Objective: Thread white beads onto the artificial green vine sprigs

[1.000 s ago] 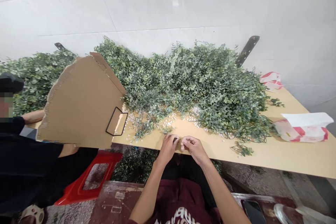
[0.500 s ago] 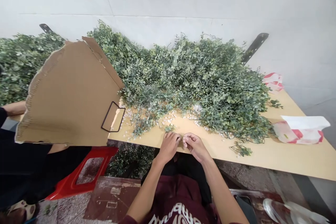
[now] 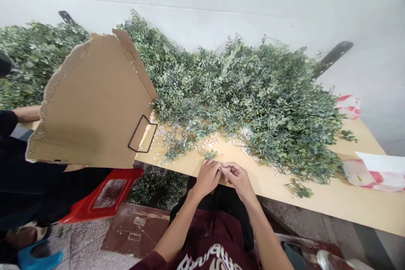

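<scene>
My left hand point(image 3: 208, 177) is closed at the table's front edge, and a small green artificial leaf sprig point(image 3: 210, 155) pokes out beyond its fingers. Its stem is hidden in the grip. My right hand point(image 3: 237, 179) is pinched, its fingertips meeting those of my left hand; whatever lies between them is too small to name. Just past the hands, many tiny white bead-like pieces point(image 3: 212, 139) lie scattered on the table point(image 3: 268, 185). A large heap of artificial greenery point(image 3: 253, 93) spreads behind them. One loose sprig point(image 3: 300, 189) rests to the right of my right hand.
A brown cardboard sheet point(image 3: 91, 105) stands at the left, with a black wire frame point(image 3: 142, 134) at its lower corner. Beyond it show another person's arm point(image 3: 28, 114) and a red stool point(image 3: 95, 202). Red-and-white plastic bags point(image 3: 375, 173) lie at the right.
The fingertips of my right hand have come in against my left hand, closing the small gap between them. The camera view has tilted and shifted slightly.
</scene>
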The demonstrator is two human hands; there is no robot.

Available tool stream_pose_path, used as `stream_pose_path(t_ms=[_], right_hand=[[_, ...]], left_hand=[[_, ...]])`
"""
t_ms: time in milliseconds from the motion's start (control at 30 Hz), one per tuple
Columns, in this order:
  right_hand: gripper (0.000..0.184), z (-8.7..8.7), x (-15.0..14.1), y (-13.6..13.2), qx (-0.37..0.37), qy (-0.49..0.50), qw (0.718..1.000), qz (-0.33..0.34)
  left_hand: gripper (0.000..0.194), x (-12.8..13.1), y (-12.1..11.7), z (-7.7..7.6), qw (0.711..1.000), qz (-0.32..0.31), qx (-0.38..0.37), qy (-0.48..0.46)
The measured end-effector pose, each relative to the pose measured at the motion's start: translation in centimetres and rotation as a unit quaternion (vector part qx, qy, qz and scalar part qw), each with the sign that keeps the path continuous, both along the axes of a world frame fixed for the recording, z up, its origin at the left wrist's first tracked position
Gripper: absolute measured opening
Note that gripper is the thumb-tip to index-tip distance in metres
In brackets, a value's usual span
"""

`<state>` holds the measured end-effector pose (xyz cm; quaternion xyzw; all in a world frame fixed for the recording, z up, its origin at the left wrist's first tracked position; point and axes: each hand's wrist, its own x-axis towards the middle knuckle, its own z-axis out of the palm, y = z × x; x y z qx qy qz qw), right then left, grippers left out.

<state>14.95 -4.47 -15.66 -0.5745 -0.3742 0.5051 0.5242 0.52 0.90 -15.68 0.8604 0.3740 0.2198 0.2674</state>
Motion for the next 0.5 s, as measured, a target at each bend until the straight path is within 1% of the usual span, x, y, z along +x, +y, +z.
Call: stream_pose_path(t_ms=[200, 367, 433, 500], right_hand=[[0.027, -0.9, -1.5, -0.5, 0.039, -0.110, 0.992, -0.039], [0.027, -0.9, -1.6, -1.4, 0.042, -0.130, 0.988, -0.075], [0.027, -0.8, -1.4, -1.9, 0.042, -0.141, 0.986, -0.077], [0.026, -0.7, -1.3, -2.3, 0.038, -0.166, 0.984, -0.059]], left_hand=[[0.016, -0.1, 0.0, -0.4, 1.000, 0.006, -0.013, -0.012], [0.017, 0.0, -0.1, -0.4, 0.999, 0.030, -0.018, -0.033], [0.018, 0.0, -0.2, -0.4, 0.998, 0.042, -0.025, -0.050], [0.019, 0.0, -0.2, -0.3, 0.996, 0.050, -0.029, -0.060]])
